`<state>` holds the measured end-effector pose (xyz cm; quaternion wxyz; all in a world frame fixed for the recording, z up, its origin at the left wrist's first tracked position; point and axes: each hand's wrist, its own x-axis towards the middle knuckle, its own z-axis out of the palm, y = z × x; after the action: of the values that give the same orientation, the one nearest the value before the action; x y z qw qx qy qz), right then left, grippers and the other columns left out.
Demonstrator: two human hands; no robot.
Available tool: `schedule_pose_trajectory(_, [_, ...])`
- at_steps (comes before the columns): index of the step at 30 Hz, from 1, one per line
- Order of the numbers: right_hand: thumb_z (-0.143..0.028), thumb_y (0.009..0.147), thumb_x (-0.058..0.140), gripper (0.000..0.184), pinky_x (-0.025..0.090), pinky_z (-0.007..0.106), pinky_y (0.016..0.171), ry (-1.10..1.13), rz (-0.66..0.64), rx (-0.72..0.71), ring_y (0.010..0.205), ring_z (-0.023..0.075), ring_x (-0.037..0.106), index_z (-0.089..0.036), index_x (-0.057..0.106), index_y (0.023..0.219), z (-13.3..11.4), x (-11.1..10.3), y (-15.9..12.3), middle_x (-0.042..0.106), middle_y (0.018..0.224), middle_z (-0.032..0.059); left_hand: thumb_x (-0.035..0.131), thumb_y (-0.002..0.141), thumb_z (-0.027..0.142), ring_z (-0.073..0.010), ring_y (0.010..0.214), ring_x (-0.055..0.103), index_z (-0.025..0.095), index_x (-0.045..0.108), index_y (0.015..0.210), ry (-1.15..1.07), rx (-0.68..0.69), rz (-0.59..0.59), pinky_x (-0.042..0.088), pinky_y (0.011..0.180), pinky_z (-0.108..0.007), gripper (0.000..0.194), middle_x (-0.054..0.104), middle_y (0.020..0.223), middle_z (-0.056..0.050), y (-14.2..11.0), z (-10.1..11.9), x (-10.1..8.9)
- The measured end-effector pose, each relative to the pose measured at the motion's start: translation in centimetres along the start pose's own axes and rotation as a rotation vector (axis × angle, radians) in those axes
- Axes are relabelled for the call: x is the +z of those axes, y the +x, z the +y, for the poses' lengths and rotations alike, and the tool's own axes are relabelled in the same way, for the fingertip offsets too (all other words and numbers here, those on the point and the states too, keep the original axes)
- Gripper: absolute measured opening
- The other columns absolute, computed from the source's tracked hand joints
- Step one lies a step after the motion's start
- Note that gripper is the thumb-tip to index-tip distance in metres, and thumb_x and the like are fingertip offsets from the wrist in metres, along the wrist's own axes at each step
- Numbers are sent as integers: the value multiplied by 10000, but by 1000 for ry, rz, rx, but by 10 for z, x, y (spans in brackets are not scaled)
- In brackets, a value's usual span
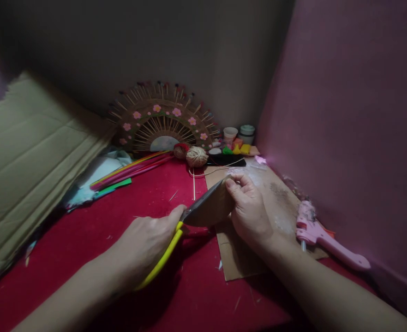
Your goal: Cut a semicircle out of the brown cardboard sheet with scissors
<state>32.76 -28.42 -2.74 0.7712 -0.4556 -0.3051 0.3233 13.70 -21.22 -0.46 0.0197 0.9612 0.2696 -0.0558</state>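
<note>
My left hand (144,240) is closed round a pair of scissors with yellow handles (167,256). The scissors point toward a small brown piece of cardboard (212,207), and their blades lie along or behind its left edge. My right hand (247,207) pinches the far corner of this cardboard between thumb and fingers. It is held tilted above the table, over the edge of a flat cardboard sheet (238,253). How far the blades are apart cannot be made out.
A pink glue gun (328,235) lies at the right. Behind stand a decorated stick fan (162,108), a ball of twine (196,157) and small pots (247,133). Coloured strips (137,168) lie on the red tabletop (120,304); a large cardboard sheet (33,152) leans at the left.
</note>
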Motion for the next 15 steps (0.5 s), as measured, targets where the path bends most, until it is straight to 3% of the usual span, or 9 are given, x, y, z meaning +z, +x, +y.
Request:
schedule_pose_trajectory(6, [-348,765,656,188,371,223,501,13,10,6,563,93,476,-231,516,814,0,0,1,540,679,-59,261,911,302,-280,757,708,108,177,1473,0,-23,-62,464,612,-320,601,733,924,-140,3,5,-2])
schedule_pose_trajectory(9, [-343,764,661,192,374,223,496,28,9,23,547,93,486,-235,512,818,2,0,2,544,664,-61,298,880,320,-297,765,704,56,117,1484,-23,-25,-80,471,607,-329,684,732,918,-164,4,3,2])
schedule_pose_trajectory(15, [-342,807,634,137,404,237,544,18,-86,28,602,109,523,-244,544,838,10,-1,-3,582,711,-44,343,819,260,-294,710,693,58,156,1487,15,-33,-75,459,582,-318,722,736,849,-144,3,2,2])
